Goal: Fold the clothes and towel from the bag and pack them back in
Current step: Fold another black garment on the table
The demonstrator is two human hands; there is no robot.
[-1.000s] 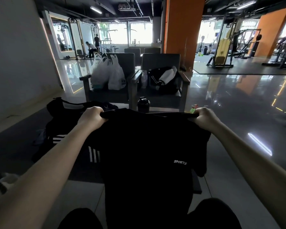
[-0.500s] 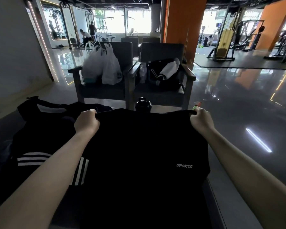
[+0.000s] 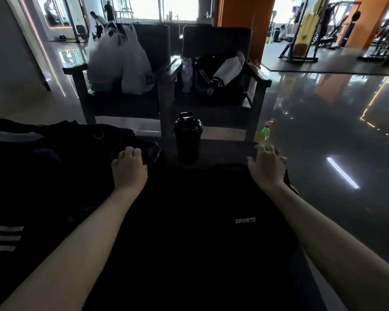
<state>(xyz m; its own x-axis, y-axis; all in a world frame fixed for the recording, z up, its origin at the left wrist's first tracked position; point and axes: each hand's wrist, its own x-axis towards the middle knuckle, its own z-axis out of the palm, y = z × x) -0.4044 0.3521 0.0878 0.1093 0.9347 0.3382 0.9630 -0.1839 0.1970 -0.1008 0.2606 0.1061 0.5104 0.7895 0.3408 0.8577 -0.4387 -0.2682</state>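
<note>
Two hands sit at the far edge of the black shirt [image 3: 189,221], spread flat on the table [image 3: 222,149]. L hand [image 3: 129,168]: fingers curled at the shoulder, can't tell if pinching cloth. R hand [image 3: 266,168]: fingers loosely spread on the other shoulder. Risk: the black shaker [image 3: 188,136] stands just beyond the collar, so a fwd smoothing push could tip it.

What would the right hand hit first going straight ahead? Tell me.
Likely the green bottle, right beyond the outstretched fingers of the right hand. It may stand farther off or lower, as depth is unclear.
</note>
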